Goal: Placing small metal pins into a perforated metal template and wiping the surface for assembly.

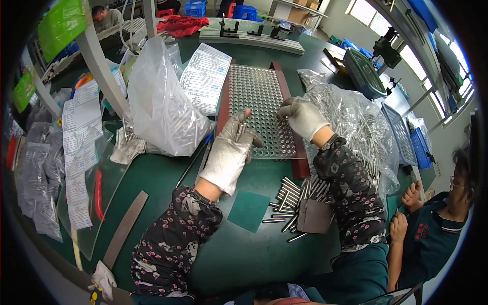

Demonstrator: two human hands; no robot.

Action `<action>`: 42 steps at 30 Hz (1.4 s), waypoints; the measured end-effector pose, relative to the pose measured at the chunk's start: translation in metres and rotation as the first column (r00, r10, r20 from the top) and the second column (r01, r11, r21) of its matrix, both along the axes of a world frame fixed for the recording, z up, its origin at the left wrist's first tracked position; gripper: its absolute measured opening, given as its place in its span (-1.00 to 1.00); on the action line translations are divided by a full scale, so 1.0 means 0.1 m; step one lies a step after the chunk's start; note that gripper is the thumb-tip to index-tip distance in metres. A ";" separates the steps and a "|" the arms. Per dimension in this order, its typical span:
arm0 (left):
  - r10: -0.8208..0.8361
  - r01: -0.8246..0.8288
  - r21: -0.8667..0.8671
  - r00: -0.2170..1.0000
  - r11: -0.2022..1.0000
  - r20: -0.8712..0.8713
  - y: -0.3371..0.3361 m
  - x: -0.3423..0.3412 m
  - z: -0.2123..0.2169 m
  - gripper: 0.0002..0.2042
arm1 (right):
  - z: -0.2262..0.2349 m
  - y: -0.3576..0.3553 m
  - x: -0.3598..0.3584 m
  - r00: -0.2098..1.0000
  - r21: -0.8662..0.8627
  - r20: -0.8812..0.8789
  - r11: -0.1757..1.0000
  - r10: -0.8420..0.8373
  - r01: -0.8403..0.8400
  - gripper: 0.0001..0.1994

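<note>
- Pins: a few sit in the left hand, at the near-left part of the plate. Metallic, so probably stiff, dense for their size, smooth enough to slip or roll in a glove. Best grip: mid-shaft, lower end free.
- Left fingers: curled around those pins, one fingertip pointing up.
- Right hand: fingers bunched narrow at the plate's right side. Can't tell if a pin is between them.
- Plate: see-through, full of round holes, lies across two dark red rails. Looks rigid; edges could chip or scratch. Take it by the clear margin, both sides.
- Pile: loose pins on the bench, nearer the body than the plate, beside a brown pad. Likely to scatter if a sleeve brushes it.
- Edges: big pin bag crowds the right, clear bag and paper sheet the left, metal bar at the back.
- Room: best toward the body, between the forearms, where the green square lies flat.
</note>
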State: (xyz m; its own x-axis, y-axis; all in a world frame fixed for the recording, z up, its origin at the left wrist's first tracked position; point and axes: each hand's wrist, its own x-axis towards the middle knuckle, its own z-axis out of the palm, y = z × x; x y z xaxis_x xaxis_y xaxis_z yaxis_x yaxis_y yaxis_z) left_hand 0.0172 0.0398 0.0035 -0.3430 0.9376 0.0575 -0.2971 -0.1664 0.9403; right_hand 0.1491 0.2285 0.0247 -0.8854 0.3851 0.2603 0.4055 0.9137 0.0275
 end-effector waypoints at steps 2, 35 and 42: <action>0.016 -0.016 0.013 1.000 1.000 -0.002 -0.01 0.02 0.00 -0.46 | 0.13 -0.13 -0.02 0.999 0.015 -0.037 1.000 0.021 -0.021 -0.76; 0.041 -0.044 -0.031 0.995 0.999 -0.089 0.02 0.00 -0.06 -0.38 | 0.31 -0.11 -0.06 0.998 0.090 -0.035 0.994 -0.053 0.056 -0.82; 0.048 -0.050 -0.031 0.996 0.998 -0.076 0.00 0.01 -0.04 -0.40 | 0.32 0.07 0.03 0.996 -0.151 -0.015 0.985 -0.089 0.086 -0.86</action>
State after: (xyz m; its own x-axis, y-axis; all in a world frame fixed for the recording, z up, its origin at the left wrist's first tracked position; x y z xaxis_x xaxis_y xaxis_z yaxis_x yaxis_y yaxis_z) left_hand 0.0181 0.0398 -0.0005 -0.3845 0.9215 0.0543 -0.2173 -0.1475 0.9649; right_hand 0.1524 0.2354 0.0569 -0.8415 0.4968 0.2122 0.4830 0.8678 -0.1166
